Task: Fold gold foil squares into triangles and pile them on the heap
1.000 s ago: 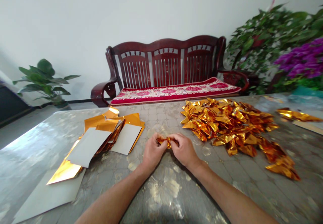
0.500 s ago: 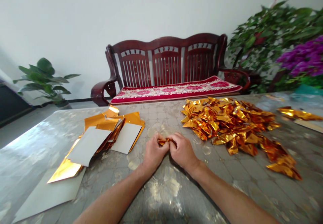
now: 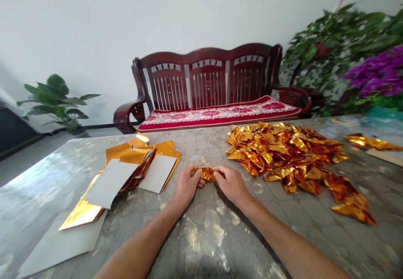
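Between both hands is a small folded gold foil paper ingot [image 3: 208, 173], shiny and creased, just over the table's middle. My left hand [image 3: 188, 183] is closed, pinching its left end between thumb and fingers. The right end is pinched in my right hand [image 3: 229, 182], also closed. To the left lie flat gold foil sheets [image 3: 126, 153], some with the white backing side up [image 3: 157, 172]. On the right spreads a heap of folded gold foil ingots [image 3: 280, 149], several trailing toward the near right.
A patterned grey table [image 3: 189, 245] fills the foreground. A large pale sheet [image 3: 69, 239] lies at its near left. Beyond stands a dark red wooden bench [image 3: 208, 82] with a red floral cushion [image 3: 220, 113]. Plants [image 3: 56, 98] and purple flowers [image 3: 378, 73] flank it.
My hands have moved apart a little, the left one leftward, so the gold foil ingot between them shows more fully. Both hands still grip it. The sheets and heap have stayed in place.
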Available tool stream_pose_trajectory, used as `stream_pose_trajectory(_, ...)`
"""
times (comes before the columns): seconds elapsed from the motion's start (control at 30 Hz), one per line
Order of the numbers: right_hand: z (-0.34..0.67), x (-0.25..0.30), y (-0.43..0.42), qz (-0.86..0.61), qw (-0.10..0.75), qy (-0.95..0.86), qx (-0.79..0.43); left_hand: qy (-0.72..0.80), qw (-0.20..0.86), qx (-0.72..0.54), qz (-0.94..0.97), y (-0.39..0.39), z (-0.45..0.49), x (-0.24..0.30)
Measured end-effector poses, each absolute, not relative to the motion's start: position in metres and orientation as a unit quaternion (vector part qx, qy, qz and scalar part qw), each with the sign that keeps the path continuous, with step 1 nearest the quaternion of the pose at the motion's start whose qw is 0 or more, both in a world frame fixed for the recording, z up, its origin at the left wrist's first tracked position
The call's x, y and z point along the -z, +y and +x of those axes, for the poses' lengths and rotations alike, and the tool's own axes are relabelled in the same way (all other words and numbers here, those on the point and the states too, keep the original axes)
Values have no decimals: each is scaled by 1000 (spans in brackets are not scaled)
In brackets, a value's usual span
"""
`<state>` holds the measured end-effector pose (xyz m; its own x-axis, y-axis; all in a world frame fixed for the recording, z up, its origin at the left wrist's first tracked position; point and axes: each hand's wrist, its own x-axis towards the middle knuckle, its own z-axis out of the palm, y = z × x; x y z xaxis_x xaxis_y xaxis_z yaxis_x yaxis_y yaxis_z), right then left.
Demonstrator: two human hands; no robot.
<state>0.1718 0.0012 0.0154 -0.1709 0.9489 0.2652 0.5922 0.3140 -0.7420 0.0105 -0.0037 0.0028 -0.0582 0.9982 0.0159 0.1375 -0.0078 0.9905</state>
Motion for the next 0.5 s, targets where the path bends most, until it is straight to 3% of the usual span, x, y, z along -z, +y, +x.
stream_pose_trajectory(0.5,170,-10,5,-538,390,-675,-321,552,453,-492,498,-3,11,-1)
